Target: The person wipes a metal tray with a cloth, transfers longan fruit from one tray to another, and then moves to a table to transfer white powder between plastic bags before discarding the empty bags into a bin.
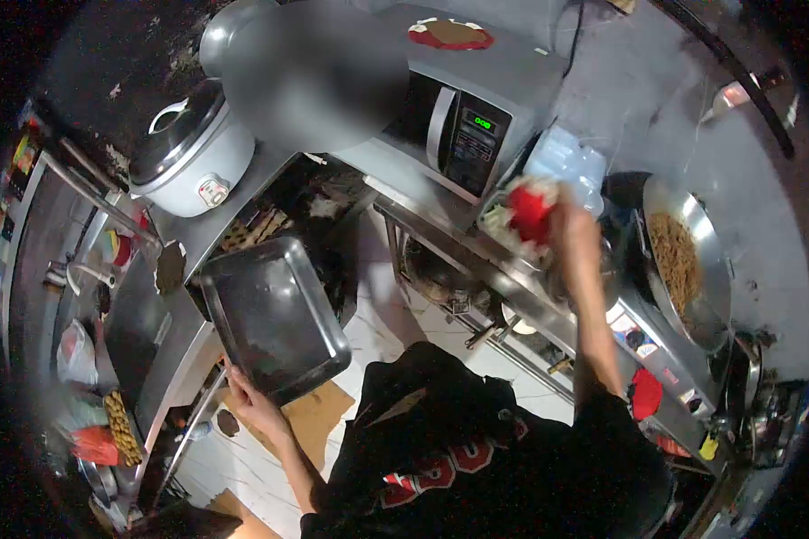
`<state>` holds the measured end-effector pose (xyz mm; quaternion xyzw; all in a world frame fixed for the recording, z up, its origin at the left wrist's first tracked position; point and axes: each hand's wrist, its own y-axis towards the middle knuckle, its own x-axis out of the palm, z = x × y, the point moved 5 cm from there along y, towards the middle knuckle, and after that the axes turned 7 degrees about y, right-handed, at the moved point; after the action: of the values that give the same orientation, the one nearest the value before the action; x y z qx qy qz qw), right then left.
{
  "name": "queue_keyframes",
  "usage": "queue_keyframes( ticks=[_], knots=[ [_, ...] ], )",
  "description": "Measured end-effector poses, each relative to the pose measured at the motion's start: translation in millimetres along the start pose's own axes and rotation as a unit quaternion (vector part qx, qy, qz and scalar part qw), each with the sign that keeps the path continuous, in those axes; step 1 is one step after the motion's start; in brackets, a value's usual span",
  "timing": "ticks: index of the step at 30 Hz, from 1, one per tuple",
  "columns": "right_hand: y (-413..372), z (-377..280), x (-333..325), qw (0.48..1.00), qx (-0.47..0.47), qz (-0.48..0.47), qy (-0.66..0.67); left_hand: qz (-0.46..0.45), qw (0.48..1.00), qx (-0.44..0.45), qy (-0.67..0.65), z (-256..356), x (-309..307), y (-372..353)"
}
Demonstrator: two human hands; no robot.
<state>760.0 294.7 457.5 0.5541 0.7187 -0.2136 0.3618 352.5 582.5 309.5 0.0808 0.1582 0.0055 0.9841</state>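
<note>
My left hand (252, 402) grips the near rim of a deep rectangular metal tray (322, 301), which is tilted, with nothing lying in it. Out to the right, my right hand (566, 220) is smeared by motion. Its fingers seem closed on a red, cloth-like thing (531, 214), too blurred to name surely. Below and beside that hand are pale, blurred contents of a container (496, 218) on the counter. Just behind stand light-blue translucent plastic containers (562, 162).
A microwave (476, 135) stands ahead, and a white rice cooker (193, 166) at the upper left. On the right, a large wok (710, 269) holds brown food. A red cloth (645, 393) hangs by the stove front. Cardboard (319, 422) lies on the floor.
</note>
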Motion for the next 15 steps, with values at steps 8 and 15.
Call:
queue_keyframes(
  ticks=[8, 15],
  knots=[
    [223.4, 164.3, -2.1, 0.973, -0.164, 0.145, -0.073, 0.081, 0.985, -0.119, 0.096, -3.2, -29.8, -27.8],
    [23.0, -111.9, 78.7, 0.797, -0.545, 0.201, 0.165, 0.186, 0.971, -0.149, -0.017, -50.7, -64.6, -43.2]
  ],
)
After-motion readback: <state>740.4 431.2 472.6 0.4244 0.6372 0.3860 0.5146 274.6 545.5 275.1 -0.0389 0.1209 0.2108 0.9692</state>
